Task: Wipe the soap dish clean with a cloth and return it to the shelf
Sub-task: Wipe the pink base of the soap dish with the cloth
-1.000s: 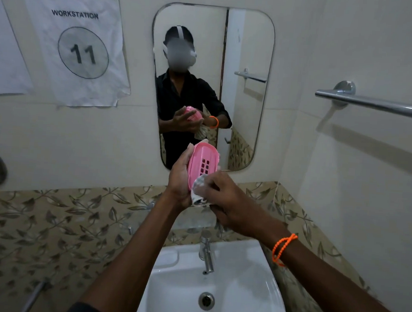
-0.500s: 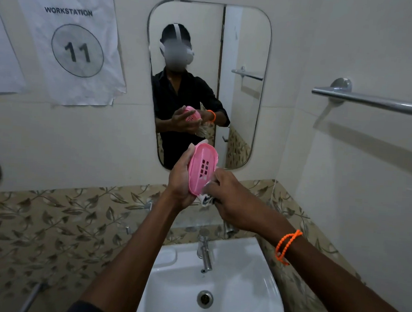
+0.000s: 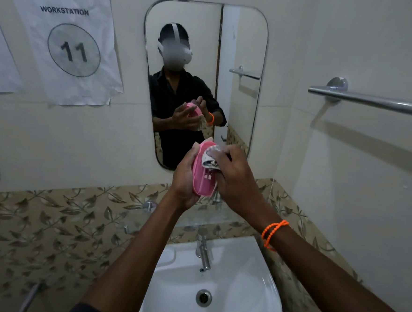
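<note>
Reading "WORKSTATION 11": wall sign

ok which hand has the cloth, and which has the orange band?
Both are the right hand: it grips the cloth against the pink soap dish, with the orange band on its wrist. The left hand only holds the dish.

I note a smooth pink plastic soap dish, crumpled cloth under my right fingers; glossy ceramic basin, polished metal tap
</note>
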